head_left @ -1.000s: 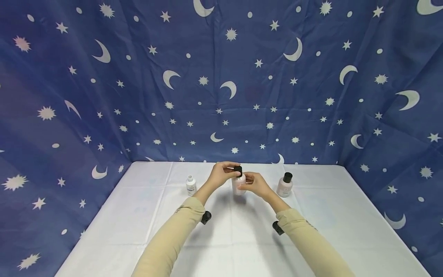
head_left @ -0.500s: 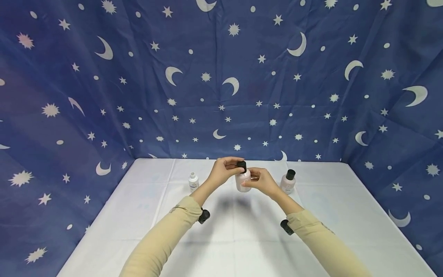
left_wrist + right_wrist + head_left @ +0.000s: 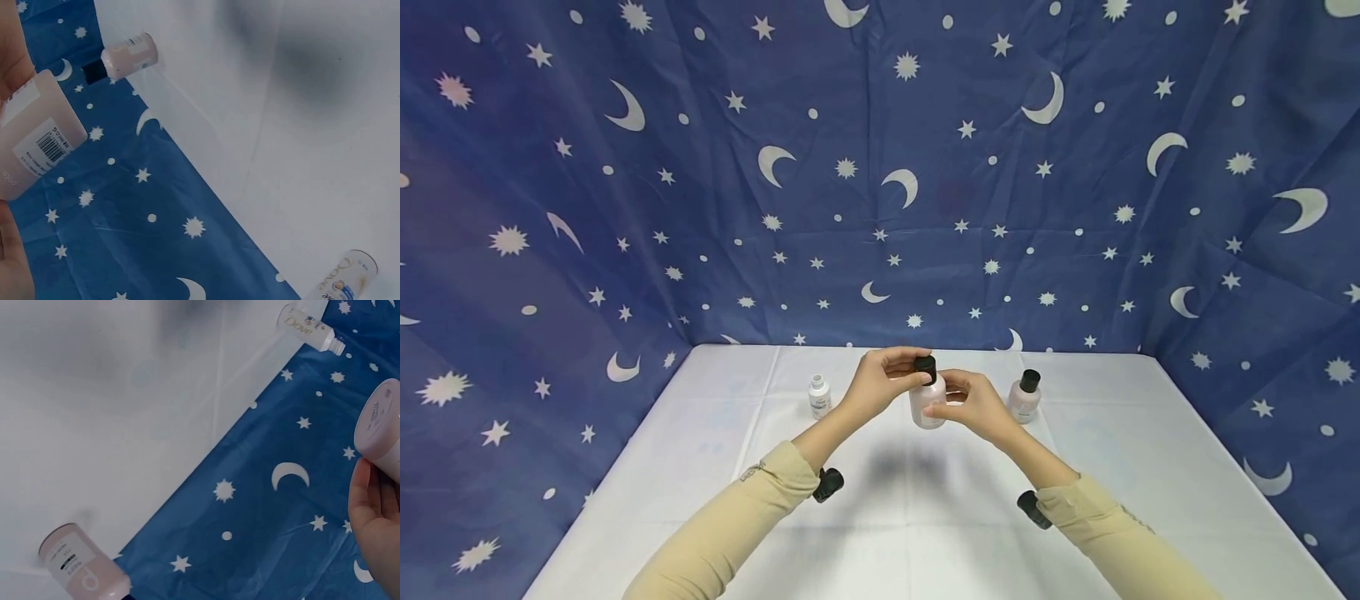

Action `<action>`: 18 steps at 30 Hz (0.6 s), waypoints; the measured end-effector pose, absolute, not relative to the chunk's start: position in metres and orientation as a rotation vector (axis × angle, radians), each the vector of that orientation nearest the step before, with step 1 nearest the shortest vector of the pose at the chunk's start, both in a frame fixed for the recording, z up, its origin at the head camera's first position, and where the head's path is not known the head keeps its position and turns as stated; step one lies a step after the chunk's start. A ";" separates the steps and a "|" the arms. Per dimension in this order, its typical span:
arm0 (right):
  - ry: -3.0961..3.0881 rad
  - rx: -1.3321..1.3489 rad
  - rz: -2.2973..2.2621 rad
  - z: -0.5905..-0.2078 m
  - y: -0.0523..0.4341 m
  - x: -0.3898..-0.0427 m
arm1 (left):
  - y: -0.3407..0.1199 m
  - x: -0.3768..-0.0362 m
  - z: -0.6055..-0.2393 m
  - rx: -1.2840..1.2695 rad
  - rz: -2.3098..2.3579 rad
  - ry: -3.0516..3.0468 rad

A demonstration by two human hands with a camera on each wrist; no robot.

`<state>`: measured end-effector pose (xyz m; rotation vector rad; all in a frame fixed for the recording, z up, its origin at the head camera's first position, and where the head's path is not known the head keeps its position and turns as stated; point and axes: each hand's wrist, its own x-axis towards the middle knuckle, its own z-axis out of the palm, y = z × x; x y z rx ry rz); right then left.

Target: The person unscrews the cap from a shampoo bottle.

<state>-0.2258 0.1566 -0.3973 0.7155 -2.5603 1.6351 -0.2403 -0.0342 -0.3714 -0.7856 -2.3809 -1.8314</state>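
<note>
Since half a second ago, both forearms have drawn back toward me and the held bottle has dropped slightly in the head view; I note no change in the grip.

I see the left hand (image 3: 872, 387) with its fingers curled over the black cap (image 3: 925, 365), pinching it from above. The right hand (image 3: 973, 404) has its fingers wrapped round the body of the pink bottle (image 3: 927, 402), which is held upright, clear of the worktop (image 3: 700, 467), at about 12 o'clock from me. Its shadow lies on the white cover below it.

A small white bottle (image 3: 819, 396) stands at roughly 11 o'clock, well apart from the left hand. A second pink bottle with a black cap (image 3: 1023, 396) stands at about 1 o'clock, just beside the right hand and not touching it. Neither stands between the hands and me.

The left wrist view shows a barcode label on the held bottle. I cannot tell from any view what the bottles contain. The small white bottle appears to have no cap on.

Blue cloth with stars and moons (image 3: 880, 167) encloses the worktop on three sides.
</note>
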 end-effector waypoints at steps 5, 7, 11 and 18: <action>-2.529 0.704 1.704 -0.392 0.154 -0.214 | -0.037 -0.229 -0.361 -0.806 -1.809 -2.343; -2.514 0.709 1.749 -0.390 0.153 -0.211 | -0.038 -0.225 -0.356 -0.812 -1.805 -2.313; -2.471 0.740 1.831 -0.388 0.151 -0.206 | -0.038 -0.219 -0.347 -0.819 -1.815 -2.247; -2.391 0.806 1.954 -0.390 0.152 -0.196 | -0.040 -0.207 -0.336 -0.835 -1.889 -2.231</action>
